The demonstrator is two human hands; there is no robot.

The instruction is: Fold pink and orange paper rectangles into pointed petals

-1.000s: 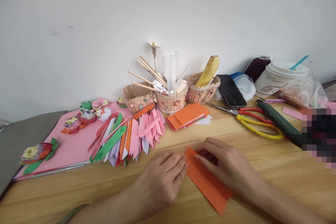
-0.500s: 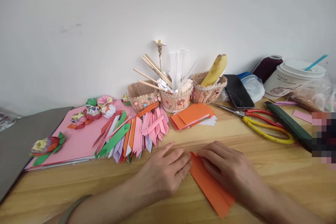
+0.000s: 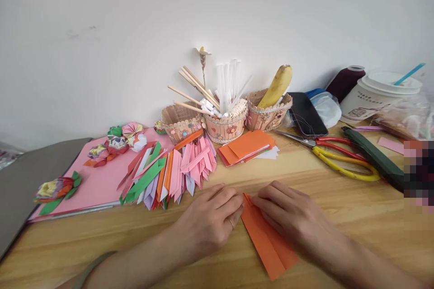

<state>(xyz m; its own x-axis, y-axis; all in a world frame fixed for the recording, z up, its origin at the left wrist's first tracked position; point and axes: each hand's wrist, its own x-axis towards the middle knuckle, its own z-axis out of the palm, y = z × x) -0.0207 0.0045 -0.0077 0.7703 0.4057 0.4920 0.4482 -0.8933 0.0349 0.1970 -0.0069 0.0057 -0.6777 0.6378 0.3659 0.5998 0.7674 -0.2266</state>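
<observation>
1. Orange paper point(image 3: 262, 235): near end swung slightly left since the earlier frame; it lies between my hands.
2. Right hand point(image 3: 288, 212): loosely curled over its right side, apparently steadying it. Left hand point(image 3: 212, 219): half-curled at its far end. Whether either pinches, I cannot tell.
3. Folded strips point(image 3: 174, 174) bound my far-left reach; table wood point(image 3: 366, 216) extends right, toward the scissors point(image 3: 312, 143).

The left hand point(image 3: 212, 221) wears a thin gold-coloured ring point(image 3: 231, 224); at lower left, a grey-green band point(image 3: 91, 270) circles the forearm point(image 3: 145, 255).
</observation>
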